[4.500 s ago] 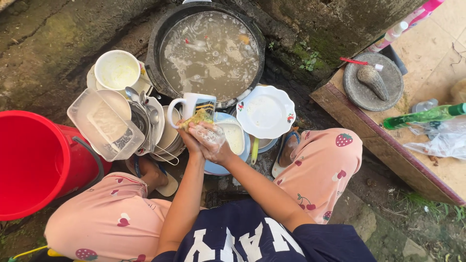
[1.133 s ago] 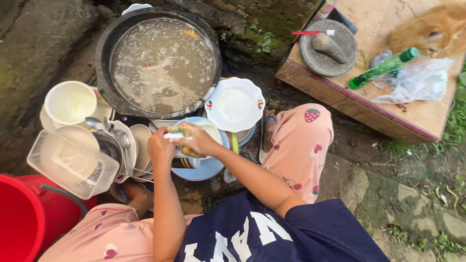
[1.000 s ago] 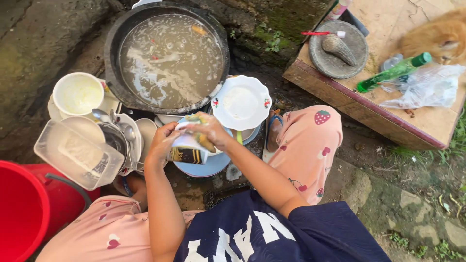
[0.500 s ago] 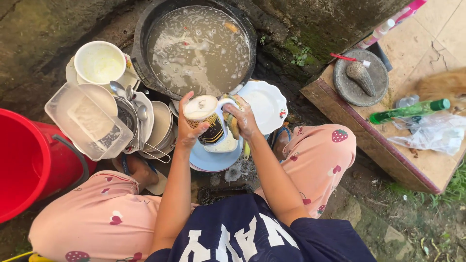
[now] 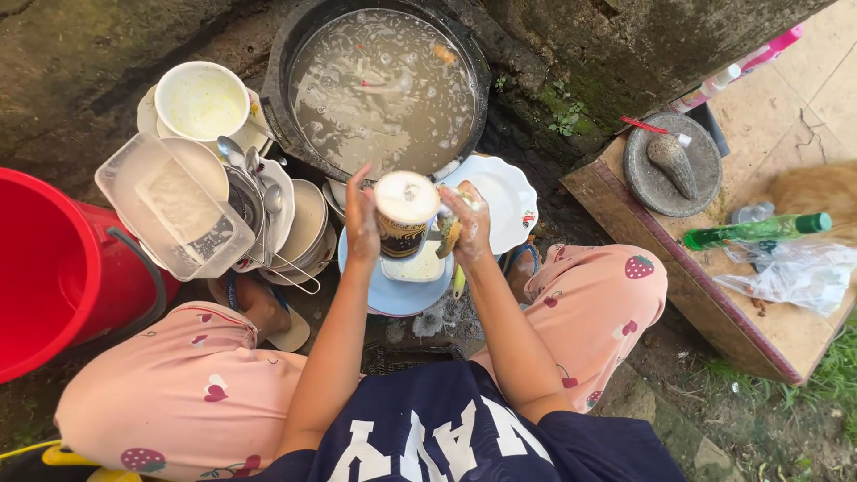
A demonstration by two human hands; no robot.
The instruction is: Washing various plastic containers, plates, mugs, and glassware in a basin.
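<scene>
My left hand (image 5: 361, 225) holds a soapy white mug with a dark printed band (image 5: 403, 212), bottom end turned up toward me. My right hand (image 5: 470, 225) presses a yellow-green sponge (image 5: 448, 237) against the mug's right side by the handle. Both hands hover over a light blue plate (image 5: 393, 296) that carries a small white dish. Behind the hands stands a wide black basin of murky soapy water (image 5: 386, 85). A white scalloped plate (image 5: 504, 198) lies just right of my right hand.
Left of the hands are stacked dirty plates, bowls and spoons (image 5: 277, 214), a clear plastic container (image 5: 173, 207), a white bowl (image 5: 202, 100) and a red bucket (image 5: 54, 268). At the right, a wooden platform (image 5: 714, 295) holds a stone mortar (image 5: 671, 165), a green bottle (image 5: 754, 230), a plastic bag and an orange cat (image 5: 817, 187).
The mug went from lying on its side, low over the blue plate, to raised with its bottom end facing me. The sponge moved from the mug's top to its right side.
</scene>
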